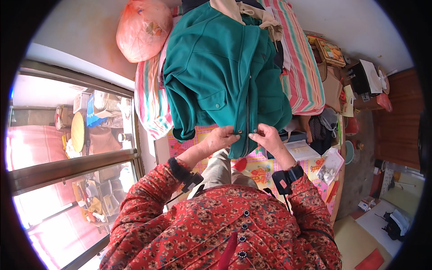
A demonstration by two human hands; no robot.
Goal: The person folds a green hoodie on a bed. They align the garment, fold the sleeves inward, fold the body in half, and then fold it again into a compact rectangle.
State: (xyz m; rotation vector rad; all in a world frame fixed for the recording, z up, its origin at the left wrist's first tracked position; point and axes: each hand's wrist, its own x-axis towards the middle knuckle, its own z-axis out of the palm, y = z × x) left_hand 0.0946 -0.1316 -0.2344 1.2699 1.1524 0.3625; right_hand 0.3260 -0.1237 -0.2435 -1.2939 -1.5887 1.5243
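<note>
A green jacket (pixel 216 67) with a beige hood (pixel 229 8) lies spread before me, its hem toward my body. My left hand (pixel 221 137) pinches the left edge of its front placket (pixel 241 101) close to the hem, beside a metal snap (pixel 240 132). Opposite it, my right hand (pixel 268 138) grips the other front edge at a second snap (pixel 255 131). Between the two hands runs the dark zipper (pixel 248 114). A flap pocket (pixel 212 101) with a button shows on the jacket's left side in view. The left sleeve's cuff (pixel 184 134) hangs folded downward.
Striped bedding (pixel 300 77) lies under the jacket. A full, pinkish plastic bag (pixel 145 32) rests at the upper left. A glass window (pixel 74 135) is on the left. On the right are papers (pixel 300 150), a pink box (pixel 330 165) and a patterned sheet (pixel 256 168).
</note>
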